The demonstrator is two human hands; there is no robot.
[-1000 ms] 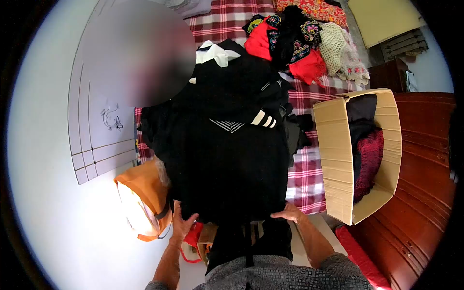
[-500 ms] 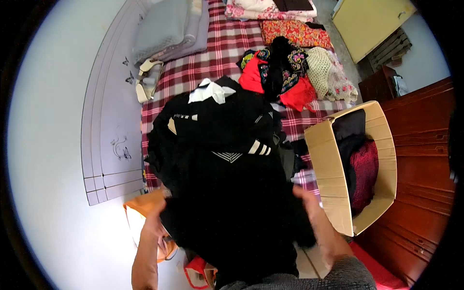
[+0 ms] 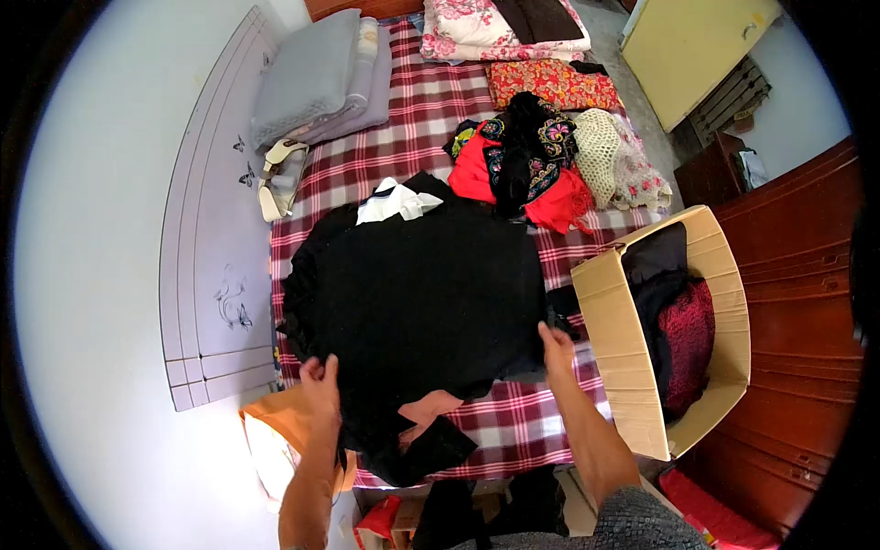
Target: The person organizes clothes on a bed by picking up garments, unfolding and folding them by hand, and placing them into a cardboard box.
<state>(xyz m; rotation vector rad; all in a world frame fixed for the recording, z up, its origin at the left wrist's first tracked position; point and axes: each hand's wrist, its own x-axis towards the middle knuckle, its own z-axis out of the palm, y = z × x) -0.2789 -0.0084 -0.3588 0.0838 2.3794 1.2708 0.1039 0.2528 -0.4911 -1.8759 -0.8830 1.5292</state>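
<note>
Black garment (image 3: 422, 293) now spread flat, long axis across bed (image 3: 431, 101).

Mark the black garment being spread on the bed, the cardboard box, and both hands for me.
black garment (image 3: 422, 293), head view, middle of the flat cloth.
cardboard box (image 3: 614, 339), head view, its near outer wall.
left hand (image 3: 319, 383), head view, back of the hand.
right hand (image 3: 555, 350), head view, back of the hand.
</note>
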